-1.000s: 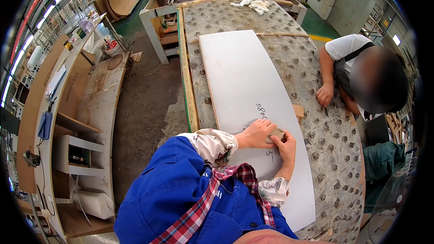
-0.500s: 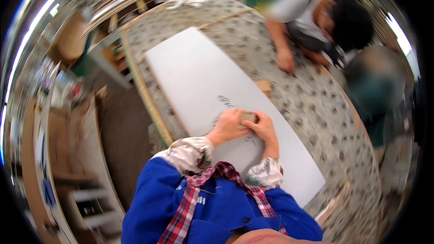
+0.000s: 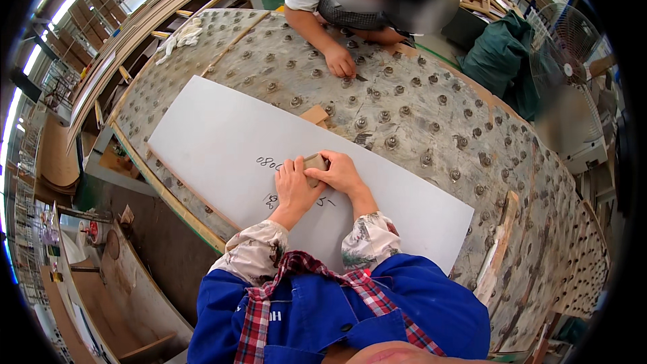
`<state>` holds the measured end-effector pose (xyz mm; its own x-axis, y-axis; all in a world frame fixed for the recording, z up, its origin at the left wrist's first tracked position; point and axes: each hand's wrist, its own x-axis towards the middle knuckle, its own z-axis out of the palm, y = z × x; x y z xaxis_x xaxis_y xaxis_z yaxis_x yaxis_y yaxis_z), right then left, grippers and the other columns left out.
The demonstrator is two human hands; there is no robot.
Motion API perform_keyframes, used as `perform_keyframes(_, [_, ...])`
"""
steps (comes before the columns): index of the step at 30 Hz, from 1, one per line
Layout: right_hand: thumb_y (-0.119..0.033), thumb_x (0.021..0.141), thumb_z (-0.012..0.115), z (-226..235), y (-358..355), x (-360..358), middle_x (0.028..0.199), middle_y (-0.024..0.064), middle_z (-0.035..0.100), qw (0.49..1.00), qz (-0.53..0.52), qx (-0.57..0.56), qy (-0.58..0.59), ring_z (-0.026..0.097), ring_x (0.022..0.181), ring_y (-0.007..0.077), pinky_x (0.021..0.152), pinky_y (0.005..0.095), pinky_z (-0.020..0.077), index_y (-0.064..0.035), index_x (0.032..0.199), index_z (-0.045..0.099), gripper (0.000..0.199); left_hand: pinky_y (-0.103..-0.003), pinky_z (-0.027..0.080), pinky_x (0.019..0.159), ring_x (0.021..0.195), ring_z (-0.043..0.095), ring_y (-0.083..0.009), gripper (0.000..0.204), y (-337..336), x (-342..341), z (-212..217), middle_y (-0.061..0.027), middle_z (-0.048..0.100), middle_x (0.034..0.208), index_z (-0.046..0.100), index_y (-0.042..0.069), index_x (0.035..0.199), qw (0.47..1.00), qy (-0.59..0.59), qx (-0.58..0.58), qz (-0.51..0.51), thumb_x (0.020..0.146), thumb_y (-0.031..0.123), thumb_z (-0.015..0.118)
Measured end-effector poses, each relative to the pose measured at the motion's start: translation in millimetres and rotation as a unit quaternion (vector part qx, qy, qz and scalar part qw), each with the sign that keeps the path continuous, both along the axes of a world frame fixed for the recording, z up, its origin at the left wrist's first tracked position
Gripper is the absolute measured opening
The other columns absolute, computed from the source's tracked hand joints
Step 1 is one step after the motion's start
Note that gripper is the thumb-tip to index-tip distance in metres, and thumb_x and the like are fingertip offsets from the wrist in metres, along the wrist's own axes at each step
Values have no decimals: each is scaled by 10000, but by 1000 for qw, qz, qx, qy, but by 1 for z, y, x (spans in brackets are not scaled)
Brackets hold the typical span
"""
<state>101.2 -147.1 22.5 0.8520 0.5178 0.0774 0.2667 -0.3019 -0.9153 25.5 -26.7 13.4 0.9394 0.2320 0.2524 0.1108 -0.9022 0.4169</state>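
A long white panel point(image 3: 202, 118) lies flat before me, with dark handwriting near its middle. Both my hands are on a small tan, block-like piece point(image 3: 315, 164) over the panel; its exact kind I cannot make out. My left hand point(image 3: 294, 184) grips its left side, fingers pointing away from me. Around its right side curls my right hand point(image 3: 340, 172), thumb across the near face. The fingers hide much of the piece, and whether it touches the panel I cannot tell.
The panel rests on a grey worktable point(image 3: 364, 98) studded with ball rollers. A co-worker's hand point(image 3: 340, 62) touches the far side. A wood scrap point(image 3: 315, 115) lies behind the panel, a wooden strip point(image 3: 497, 246) at right. White gloves point(image 3: 180, 38) lie far left; a fan point(image 3: 569, 67) stands right.
My view has turned to the right, so the panel lies more crosswise. Both hands still hold the tan piece. The co-worker appears farther left in the picture.
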Motion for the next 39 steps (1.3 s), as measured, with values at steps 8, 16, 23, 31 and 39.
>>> perform_keyframes(8, [-409,735,621,-14,0,9,737,132,618,982,-182,4,-56,587,688,295,605,371,443,-25,783,623,387,-404,347,782,907,468,-305,600,-20,34,-6,-130,475,960,432,34,1114,999,-29,13,-23,646,309,688])
perform_keyframes(16, [-390,854,515,-18,-12,19,721,89,613,920,-391,26,-20,558,728,277,667,365,429,-53,742,628,374,-377,344,700,848,477,-296,499,-52,66,-18,-130,471,915,451,26,1073,993,-90,24,-75,643,195,640])
perform_keyframes(23, [-340,885,489,-27,-6,18,802,73,619,898,-427,47,-99,527,778,264,739,354,402,-63,810,623,317,-350,360,688,820,492,-272,435,-51,72,-22,-116,477,908,461,37,1089,990,-110,26,-86,686,120,604])
perform_keyframes(31, [-283,888,492,-25,-1,12,833,50,614,885,-439,44,-148,505,790,249,738,347,397,-74,865,626,249,-338,370,695,824,503,-261,421,-50,73,-26,-102,483,909,468,54,1109,990,-118,3,-79,709,88,593])
perform_keyframes(39, [-269,890,489,-23,-1,12,834,47,610,886,-436,58,-146,507,793,244,757,339,390,-79,874,628,236,-358,387,738,869,510,-276,358,-51,72,-18,-103,497,932,481,70,1091,991,-112,-21,-71,746,106,570])
